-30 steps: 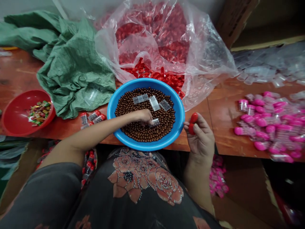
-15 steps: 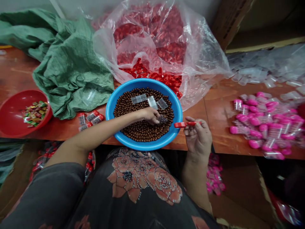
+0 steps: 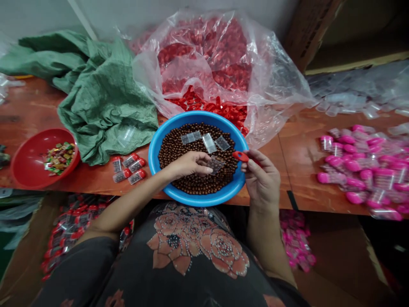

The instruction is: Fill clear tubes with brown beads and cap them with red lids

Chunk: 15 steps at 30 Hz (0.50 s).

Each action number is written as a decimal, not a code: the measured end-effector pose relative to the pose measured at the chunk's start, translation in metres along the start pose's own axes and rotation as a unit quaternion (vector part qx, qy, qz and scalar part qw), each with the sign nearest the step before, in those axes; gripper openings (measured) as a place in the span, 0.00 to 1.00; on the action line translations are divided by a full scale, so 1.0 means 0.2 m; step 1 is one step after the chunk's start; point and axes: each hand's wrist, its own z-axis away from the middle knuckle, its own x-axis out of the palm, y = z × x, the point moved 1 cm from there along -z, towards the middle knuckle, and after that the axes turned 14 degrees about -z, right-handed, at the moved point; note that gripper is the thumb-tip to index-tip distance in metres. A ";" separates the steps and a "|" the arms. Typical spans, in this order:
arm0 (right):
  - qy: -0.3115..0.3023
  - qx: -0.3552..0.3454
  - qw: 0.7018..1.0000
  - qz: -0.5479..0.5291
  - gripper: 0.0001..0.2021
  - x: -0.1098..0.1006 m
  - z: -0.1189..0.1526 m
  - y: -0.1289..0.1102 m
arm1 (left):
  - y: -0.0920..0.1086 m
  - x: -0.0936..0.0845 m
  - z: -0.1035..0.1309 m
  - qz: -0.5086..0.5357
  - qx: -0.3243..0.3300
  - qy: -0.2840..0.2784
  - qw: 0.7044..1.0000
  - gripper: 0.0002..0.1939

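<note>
Over the blue basin (image 3: 154,149) of brown beads (image 3: 201,186), my left hand (image 3: 191,164) pinches a small clear container (image 3: 217,165). Several other clear containers (image 3: 209,143) lie on the beads behind it. My right hand (image 3: 262,175) is at the basin's right rim, its fingers closed on a red cap (image 3: 240,156) with a hole in it. The cap points left toward the container, with a gap between the two. Left of the basin, several filled containers with red caps (image 3: 131,160) lie on the table.
Behind the basin a clear plastic bag (image 3: 271,72) holds red caps. A green sack (image 3: 102,102) and a red bowl (image 3: 24,164) of wrapped pieces stand left. Pink-capped containers (image 3: 364,170) are heaped right. Boxes of capped containers (image 3: 68,221) sit below the table edge.
My left hand has lifted the container slightly off the beads. My right hand has turned the red cap and moved it a little left, nearer the container. The view has shifted slightly.
</note>
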 end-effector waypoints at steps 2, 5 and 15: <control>-0.026 0.026 0.999 0.018 0.14 0.06 0.01 0.01 | -0.01 0.00 0.03 -0.007 0.018 0.020 1.000 0.11; -0.058 0.068 0.995 0.049 0.15 0.13 0.02 0.03 | -0.01 0.00 0.07 -0.024 0.059 0.030 0.998 0.12; -0.054 0.019 0.992 0.113 0.13 0.19 0.06 0.09 | -0.05 -0.03 0.18 -0.097 0.112 0.096 0.984 0.19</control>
